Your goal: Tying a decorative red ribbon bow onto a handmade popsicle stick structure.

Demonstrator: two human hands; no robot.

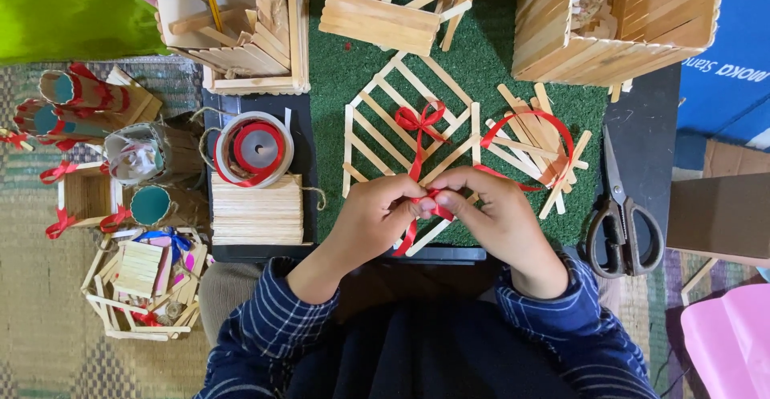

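My left hand (370,221) and my right hand (491,213) meet over the near corner of a lattice of wooden craft sticks (383,110) that lies on a green mat (481,70). Both hands pinch a thin red ribbon (406,237) at that corner; its loose end hangs below my fingers. A finished red bow (420,118) sits at the middle of the lattice. More red ribbon (536,118) loops over a loose pile of sticks (529,130) just right of my right hand.
A spool of red ribbon (253,149) rests on a stack of sticks (257,208) at the left. Black scissors (622,222) lie at the right. Stick-built boxes (609,22) stand at the back, and small decorated stick crafts (144,283) are at the far left.
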